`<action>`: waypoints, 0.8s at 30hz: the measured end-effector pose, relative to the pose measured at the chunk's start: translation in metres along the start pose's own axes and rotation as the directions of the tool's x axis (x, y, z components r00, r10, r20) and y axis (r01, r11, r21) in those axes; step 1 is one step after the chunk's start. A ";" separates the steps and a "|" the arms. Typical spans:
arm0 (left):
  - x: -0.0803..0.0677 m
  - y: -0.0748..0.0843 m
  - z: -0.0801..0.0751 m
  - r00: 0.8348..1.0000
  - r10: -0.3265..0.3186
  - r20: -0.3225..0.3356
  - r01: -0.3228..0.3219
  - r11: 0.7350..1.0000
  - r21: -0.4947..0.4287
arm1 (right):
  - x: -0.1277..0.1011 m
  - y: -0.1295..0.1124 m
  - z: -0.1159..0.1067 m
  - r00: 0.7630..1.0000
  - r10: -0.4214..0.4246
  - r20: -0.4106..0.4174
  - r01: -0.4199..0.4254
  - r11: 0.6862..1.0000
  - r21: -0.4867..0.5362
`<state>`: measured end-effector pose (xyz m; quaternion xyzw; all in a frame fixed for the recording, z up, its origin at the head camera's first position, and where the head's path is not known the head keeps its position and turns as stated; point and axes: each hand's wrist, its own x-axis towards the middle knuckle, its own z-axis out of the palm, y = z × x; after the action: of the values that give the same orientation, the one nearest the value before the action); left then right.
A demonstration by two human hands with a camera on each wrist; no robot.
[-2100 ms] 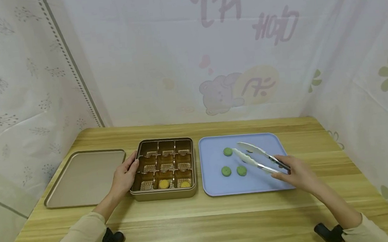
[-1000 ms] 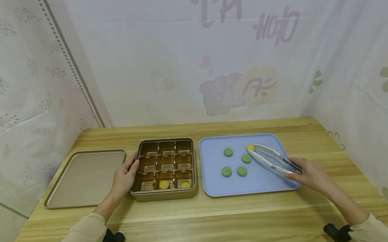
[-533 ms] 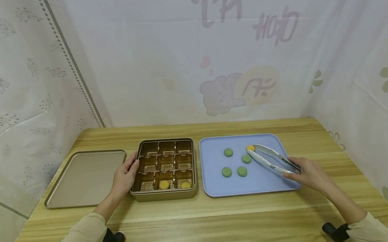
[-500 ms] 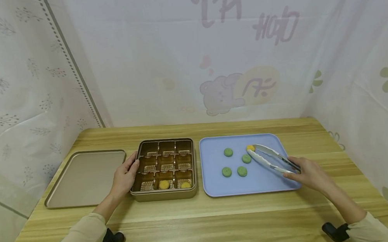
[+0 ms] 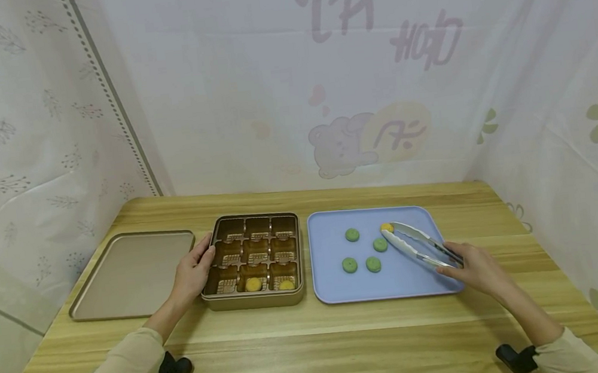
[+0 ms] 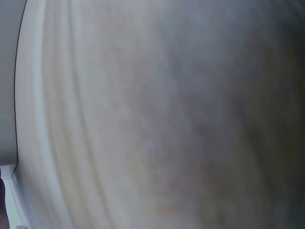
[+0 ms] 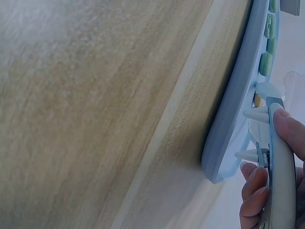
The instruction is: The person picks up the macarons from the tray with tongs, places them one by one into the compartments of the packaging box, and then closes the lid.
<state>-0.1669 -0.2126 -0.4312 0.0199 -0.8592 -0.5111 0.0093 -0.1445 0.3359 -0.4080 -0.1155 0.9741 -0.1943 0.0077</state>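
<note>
Presently the right hand (image 5: 473, 266) has its fingers (image 7: 255, 183) curled round the handle of a pair of tongs (image 5: 415, 244). The tong tips lie open on either side of a yellow cookie (image 5: 386, 227) at the far right of the blue tray (image 5: 330, 285); whether they touch it cannot be told. Four green cookies (image 5: 374, 264) lie just left of the tongs, one close beside the near arm. The left hand (image 5: 191, 276) rests with relaxed fingers on the left wall of the gold compartment box (image 5: 256, 302), the thumb at its rim. Two yellow cookies (image 5: 253, 284) sit in the box's near row, middle and right compartments. A gold lid (image 5: 131, 274) lies left of the box on the wooden table (image 5: 315, 353). The left wrist view is blurred and shows nothing usable. White printed curtain (image 5: 289, 79) encloses the far side.
</note>
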 end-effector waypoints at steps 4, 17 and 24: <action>0.000 -0.001 0.000 1.000 0.010 0.004 -0.010 1.000 -0.002 | -0.001 -0.001 0.000 1.000 -0.001 -0.002 0.001 1.000 0.000; 0.000 0.000 0.000 1.000 0.006 0.002 -0.006 1.000 -0.009 | -0.004 0.004 -0.002 1.000 -0.010 -0.022 0.011 1.000 0.013; 0.000 -0.001 0.000 1.000 0.007 0.006 -0.007 1.000 -0.015 | -0.008 0.003 -0.005 0.999 -0.023 -0.040 0.023 1.000 0.014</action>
<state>-0.1673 -0.2127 -0.4318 0.0154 -0.8555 -0.5175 0.0085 -0.1380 0.3422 -0.4042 -0.1228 0.9712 -0.2038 -0.0132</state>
